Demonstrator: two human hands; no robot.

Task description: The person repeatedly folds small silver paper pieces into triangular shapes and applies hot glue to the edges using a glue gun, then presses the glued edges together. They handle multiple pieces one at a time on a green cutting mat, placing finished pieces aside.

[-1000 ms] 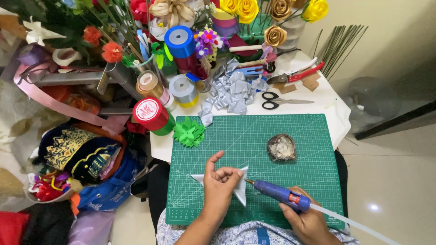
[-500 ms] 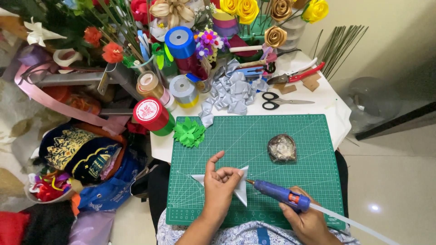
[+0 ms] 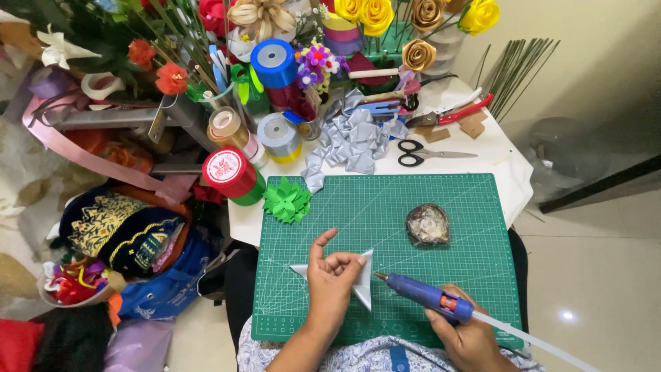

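Note:
My left hand (image 3: 332, 282) pinches a folded piece of silver ribbon (image 3: 363, 284) against the green cutting mat (image 3: 454, 207). The ribbon's points stick out to the left and below my fingers. My right hand (image 3: 468, 339) grips a blue glue gun (image 3: 427, 297) low on the mat, with a clear glue stick trailing off to the right. The gun's nozzle points left and sits just beside the ribbon's right edge.
On the mat lie a green ribbon flower (image 3: 287, 200) and a small round brownish dish (image 3: 427, 224). Behind it are a pile of silver ribbon pieces (image 3: 353, 140), black scissors (image 3: 413, 153), red-handled pliers (image 3: 454, 114), ribbon spools (image 3: 231, 173) and paper flowers (image 3: 365, 12). Bags crowd the floor at left.

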